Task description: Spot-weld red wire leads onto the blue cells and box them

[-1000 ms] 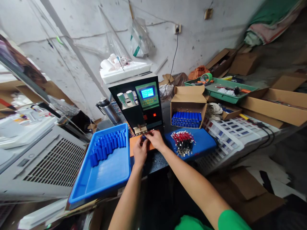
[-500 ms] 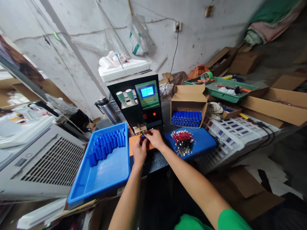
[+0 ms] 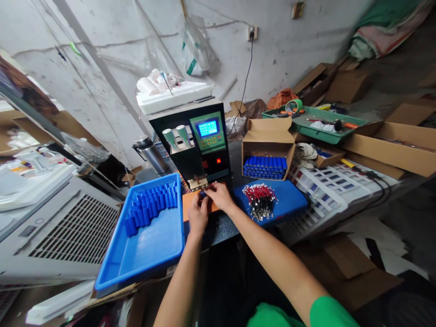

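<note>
My left hand (image 3: 198,212) is closed around a blue battery cell (image 3: 203,194), of which only a small bit shows between the fingers. Close against it, my right hand (image 3: 220,196) pinches at the cell's end; whatever thin piece its fingertips hold is too small to make out. Both hands are just below the electrode tips of a black spot welder (image 3: 213,163), over an orange block (image 3: 188,206). Left of them, a blue tray (image 3: 150,254) holds several upright blue cells (image 3: 150,206). Red and black wire leads (image 3: 260,200) lie piled on a blue pad (image 3: 293,200) to the right.
Behind the pad stands an open cardboard box (image 3: 267,131) with stacked blue cells. A steel flask (image 3: 153,156) is left of the welder. A green tray (image 3: 320,122) with tools and tape sits at the back right, near a white plastic crate (image 3: 327,188).
The view has shifted very slightly. Both hands stay at the welder tips in nearly the same pose, the right fingertips a touch further left.
</note>
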A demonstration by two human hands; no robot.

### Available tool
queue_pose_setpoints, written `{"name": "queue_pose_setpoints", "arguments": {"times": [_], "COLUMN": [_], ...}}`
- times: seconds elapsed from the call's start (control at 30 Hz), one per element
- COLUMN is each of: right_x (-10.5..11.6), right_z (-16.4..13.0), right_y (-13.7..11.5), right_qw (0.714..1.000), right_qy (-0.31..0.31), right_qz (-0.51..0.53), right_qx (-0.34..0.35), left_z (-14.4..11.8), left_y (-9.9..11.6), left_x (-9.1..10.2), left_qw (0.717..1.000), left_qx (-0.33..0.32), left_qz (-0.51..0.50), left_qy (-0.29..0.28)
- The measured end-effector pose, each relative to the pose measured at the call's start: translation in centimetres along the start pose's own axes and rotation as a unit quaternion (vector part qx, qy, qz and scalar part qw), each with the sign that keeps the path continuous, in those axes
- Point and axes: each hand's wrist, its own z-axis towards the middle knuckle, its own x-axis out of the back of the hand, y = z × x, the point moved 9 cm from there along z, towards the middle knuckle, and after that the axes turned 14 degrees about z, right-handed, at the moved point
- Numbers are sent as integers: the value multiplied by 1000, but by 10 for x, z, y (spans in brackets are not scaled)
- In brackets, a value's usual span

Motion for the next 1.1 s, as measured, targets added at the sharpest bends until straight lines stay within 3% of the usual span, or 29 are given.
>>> {"name": "queue_pose_setpoints", "arguments": {"times": [0.3,0.57,0.7,0.9,1.1], "right_x": [6,12,15,19,21], "right_z": [-2,-9,-9,-12,-12], "right_y": [10,8,8,10,14], "right_qw": [999,998,998,1000,1000], "right_qy": [-20,-42,-29,-24,-14], "right_qz": [27,-38,-44,-2,-7], "right_qx": [7,38,38,17,18], "left_z": [-1,2,0,-30,-54], "left_y": [6,4,3,-6,18], "left_x": [1,-1,4,35,42], "left_qw": [1000,1000,999,998,993], "left_qx": [-14,-15,-13,-1,-86], "left_qz": [-8,-3,-49,5,70], "left_qy": [-3,-5,0,56,49]}}
